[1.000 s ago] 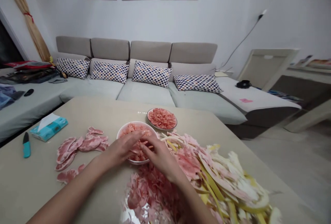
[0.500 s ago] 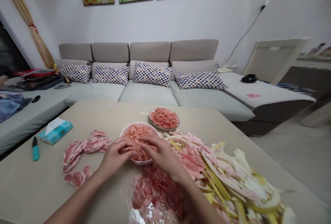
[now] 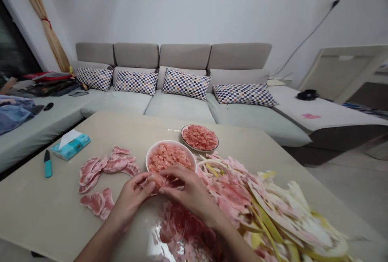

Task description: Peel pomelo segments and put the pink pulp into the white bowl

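Note:
My left hand (image 3: 131, 198) and my right hand (image 3: 187, 191) meet just in front of a white bowl (image 3: 170, 145) heaped with pink fruit pulp. Both pinch one pink fruit segment (image 3: 156, 181) between their fingertips. Behind the bowl stands a second bowl (image 3: 199, 137) of the same pulp. Unpeeled pink segments (image 3: 104, 167) lie on the table to the left of my hands. A big heap of pink membrane, white pith and yellow rind scraps (image 3: 254, 205) spreads to the right and under my right forearm.
On the beige table (image 3: 36, 209), at its left edge, lie a teal-handled knife (image 3: 47, 164) and a blue tissue pack (image 3: 70, 145). A grey sofa with checked cushions (image 3: 184, 82) runs behind the table. Clothes (image 3: 15, 112) lie on its left end.
Both hands have drawn back from over the bowl toward me and now hold a segment at its near rim. The camera has shifted slightly left and down.

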Available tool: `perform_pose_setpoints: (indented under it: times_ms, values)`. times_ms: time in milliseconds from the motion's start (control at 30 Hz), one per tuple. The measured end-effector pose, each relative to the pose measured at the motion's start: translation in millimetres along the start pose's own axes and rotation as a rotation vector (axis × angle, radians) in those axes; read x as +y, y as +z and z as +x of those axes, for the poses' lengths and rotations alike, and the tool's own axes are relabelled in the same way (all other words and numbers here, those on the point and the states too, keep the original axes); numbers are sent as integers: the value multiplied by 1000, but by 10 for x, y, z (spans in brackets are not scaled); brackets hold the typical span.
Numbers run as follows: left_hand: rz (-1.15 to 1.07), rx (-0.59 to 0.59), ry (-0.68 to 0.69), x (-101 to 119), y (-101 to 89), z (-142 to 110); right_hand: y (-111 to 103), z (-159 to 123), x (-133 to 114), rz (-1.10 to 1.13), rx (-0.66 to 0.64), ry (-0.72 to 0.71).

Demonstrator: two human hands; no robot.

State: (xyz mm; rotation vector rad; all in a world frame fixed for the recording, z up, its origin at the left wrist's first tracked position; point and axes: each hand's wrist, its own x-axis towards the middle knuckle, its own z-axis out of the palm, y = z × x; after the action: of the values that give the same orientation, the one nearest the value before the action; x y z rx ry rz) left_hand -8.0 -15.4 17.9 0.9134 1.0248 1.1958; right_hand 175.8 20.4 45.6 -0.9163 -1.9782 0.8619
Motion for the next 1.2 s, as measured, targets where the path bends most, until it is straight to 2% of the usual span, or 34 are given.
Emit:
perform_pose_setpoints:
  times_ms: [267, 500, 600, 800, 867, 933, 1033, 1200]
  values:
    - [-62, -32, 15, -43, -11, 80, 79, 34, 23, -48, 4, -9]
    - [-156, -85, 1, -11, 26, 66, 25, 86, 93, -16, 62, -63]
    - [-216, -89, -32, 2, 61, 74, -11, 94, 102, 35, 59, -9]
    - [-368, -55, -103, -26, 130, 199, -78, 121, 248, 207, 115, 224]
    - [-404, -36, -112, -40, 152, 248, -118, 128, 287, 163, 151, 214]
    - [-415, -5, -111, -51, 174, 282, -149, 128, 290, 86, 171, 145]
    - [-393, -1, -94, -64, 203, 303, -147, 120, 242, 57, 132, 86]
    - [-289, -58, -62, -69, 209, 298, -98, 104, 169, 137, 24, 165]
